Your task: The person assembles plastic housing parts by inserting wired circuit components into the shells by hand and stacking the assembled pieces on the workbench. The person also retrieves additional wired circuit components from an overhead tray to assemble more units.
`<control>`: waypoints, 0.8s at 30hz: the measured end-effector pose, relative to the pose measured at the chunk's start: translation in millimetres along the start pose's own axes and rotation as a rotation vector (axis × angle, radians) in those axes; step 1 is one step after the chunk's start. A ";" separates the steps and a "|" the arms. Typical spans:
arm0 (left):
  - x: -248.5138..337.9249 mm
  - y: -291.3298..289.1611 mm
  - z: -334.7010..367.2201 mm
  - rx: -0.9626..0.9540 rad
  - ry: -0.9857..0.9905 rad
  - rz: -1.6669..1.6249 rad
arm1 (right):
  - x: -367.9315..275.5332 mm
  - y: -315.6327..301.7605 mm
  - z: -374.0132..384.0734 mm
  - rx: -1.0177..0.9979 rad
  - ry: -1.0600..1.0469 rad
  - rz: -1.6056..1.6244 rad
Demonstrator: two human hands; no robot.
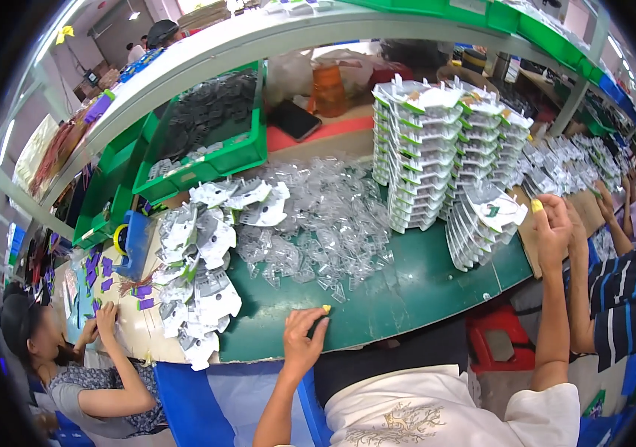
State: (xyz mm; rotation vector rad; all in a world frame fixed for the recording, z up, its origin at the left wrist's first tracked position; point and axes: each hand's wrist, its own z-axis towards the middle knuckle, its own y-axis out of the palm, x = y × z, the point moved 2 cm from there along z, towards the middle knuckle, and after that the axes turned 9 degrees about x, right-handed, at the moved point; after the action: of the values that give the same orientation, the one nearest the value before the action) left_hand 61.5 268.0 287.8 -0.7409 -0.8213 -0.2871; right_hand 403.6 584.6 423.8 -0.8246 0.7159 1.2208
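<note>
My left hand (304, 341) is at the front edge of the green table (377, 313), its fingers bent and apart with nothing between them. A yellow cover sits on one fingertip. Raised to the right, my right hand (554, 232) also has a yellow-covered fingertip and shows no part in its loosely bent fingers. Closest to it is a leaning stack of white plastic parts (493, 210), apart from the fingers. Taller stacks of similar white parts with green edges (416, 153) stand behind. Between the hands and the shelf lies a heap of clear plastic pieces (325, 216).
Overlapping white parts (210, 294) lie along the left. A green bin (255, 153) of dark parts stands behind them, near a phone (294, 121) and an orange container (328, 91). Co-workers sit left and right; a red stool (485, 346) is below. A shelf (206, 56) crosses above.
</note>
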 end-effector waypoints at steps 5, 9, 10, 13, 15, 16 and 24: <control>-1.7 -6.0 -2.9 0.028 0.042 0.018 | -60.3 33.4 13.2 -0.104 -0.085 -0.066; -2.1 -6.4 -3.8 0.058 0.050 -0.004 | -111.5 73.6 61.9 -0.222 -0.515 -0.261; -1.1 -5.8 -3.5 0.072 0.043 -0.012 | -126.2 84.7 80.4 -0.239 -0.588 -0.231; -2.3 -3.2 -3.0 0.076 0.042 -0.008 | -157.2 133.7 147.7 -0.260 -0.780 -0.183; -1.0 -4.2 -3.2 0.071 0.016 0.009 | -168.4 172.9 195.8 -0.227 -0.890 -0.278; -0.2 -2.6 -3.0 0.075 0.014 0.004 | -171.1 188.6 225.8 -0.184 -1.004 -0.329; 11.0 -3.5 -0.4 0.138 -0.042 0.069 | -153.2 249.7 319.5 -0.430 -0.931 -0.440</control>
State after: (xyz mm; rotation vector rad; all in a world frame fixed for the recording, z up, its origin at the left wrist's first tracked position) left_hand 67.2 265.6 297.6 -0.6466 -0.8448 -0.1515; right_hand 139.5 812.3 681.3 -0.6038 -0.4765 1.1905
